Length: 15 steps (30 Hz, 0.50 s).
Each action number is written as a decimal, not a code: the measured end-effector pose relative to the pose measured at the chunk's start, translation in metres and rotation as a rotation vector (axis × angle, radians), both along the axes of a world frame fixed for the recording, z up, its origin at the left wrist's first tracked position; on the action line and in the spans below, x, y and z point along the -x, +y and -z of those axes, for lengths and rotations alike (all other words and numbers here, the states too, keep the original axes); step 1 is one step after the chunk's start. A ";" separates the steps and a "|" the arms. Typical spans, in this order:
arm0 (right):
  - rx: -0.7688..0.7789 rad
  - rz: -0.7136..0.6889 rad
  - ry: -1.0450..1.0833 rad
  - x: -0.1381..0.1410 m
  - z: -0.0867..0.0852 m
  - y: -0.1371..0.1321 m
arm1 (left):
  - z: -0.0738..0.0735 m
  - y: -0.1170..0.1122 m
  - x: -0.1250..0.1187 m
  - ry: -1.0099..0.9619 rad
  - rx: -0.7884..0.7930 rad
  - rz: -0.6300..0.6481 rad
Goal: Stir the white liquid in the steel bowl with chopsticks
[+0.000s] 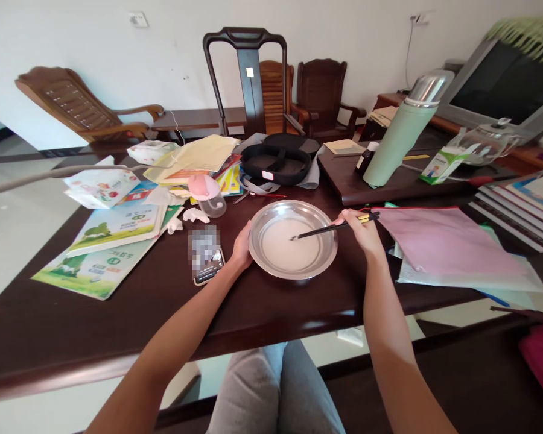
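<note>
A round metal dish (pixel 257 258) holding white liquid sits on the dark wooden table (pixel 271 301) in front of me. My left hand (pixel 241 247) rests against the dish's left rim, fingers curled on the edge. My right hand (pixel 361 228) is closed on a pair of black chopsticks (pixel 330 228) with yellow tops. Their tips reach into the white liquid near the dish's middle.
A phone (pixel 207 256) lies just left of my left hand. Books and papers (pixel 113 235) cover the left side, and a pink folder (pixel 447 247) lies at right. A black divided tray (pixel 276 163), a green thermos (pixel 398 135) and wooden chairs stand behind.
</note>
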State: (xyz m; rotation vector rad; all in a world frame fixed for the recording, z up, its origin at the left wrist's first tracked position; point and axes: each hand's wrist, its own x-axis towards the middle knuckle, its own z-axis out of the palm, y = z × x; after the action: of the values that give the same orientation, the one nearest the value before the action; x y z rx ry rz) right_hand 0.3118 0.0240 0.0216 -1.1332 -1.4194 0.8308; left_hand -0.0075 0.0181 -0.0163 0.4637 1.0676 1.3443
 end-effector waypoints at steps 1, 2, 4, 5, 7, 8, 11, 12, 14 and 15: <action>-0.002 0.024 0.018 -0.001 0.000 0.000 | 0.000 0.000 0.000 0.002 -0.006 0.006; -0.003 0.034 0.033 -0.001 0.000 0.000 | 0.000 0.000 0.000 0.002 -0.011 0.011; -0.002 0.007 0.033 0.000 0.000 -0.001 | 0.000 0.000 0.001 0.000 -0.016 0.016; 0.001 -0.021 0.016 0.001 0.000 -0.001 | 0.000 0.000 0.001 -0.001 -0.013 0.016; 0.003 -0.060 -0.022 0.003 0.000 -0.001 | -0.001 0.000 0.001 -0.005 0.002 0.009; 0.004 -0.061 -0.034 0.003 0.000 -0.001 | -0.002 0.000 0.000 -0.009 0.008 0.004; 0.007 0.001 -0.007 0.000 0.002 0.001 | -0.003 0.000 0.000 -0.020 0.014 -0.002; 0.008 0.020 0.016 -0.001 0.002 0.001 | -0.003 -0.001 0.000 -0.020 0.013 -0.001; 0.008 0.015 0.044 -0.002 0.003 0.001 | -0.003 -0.001 0.000 -0.017 0.011 0.002; 0.009 -0.008 0.043 -0.001 0.003 0.000 | -0.003 -0.001 0.000 -0.016 0.010 0.001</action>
State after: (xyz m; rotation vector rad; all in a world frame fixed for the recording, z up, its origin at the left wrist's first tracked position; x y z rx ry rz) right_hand 0.3124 0.0242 0.0184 -1.1107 -1.3870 0.8638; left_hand -0.0074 0.0173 -0.0129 0.4451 1.0598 1.3395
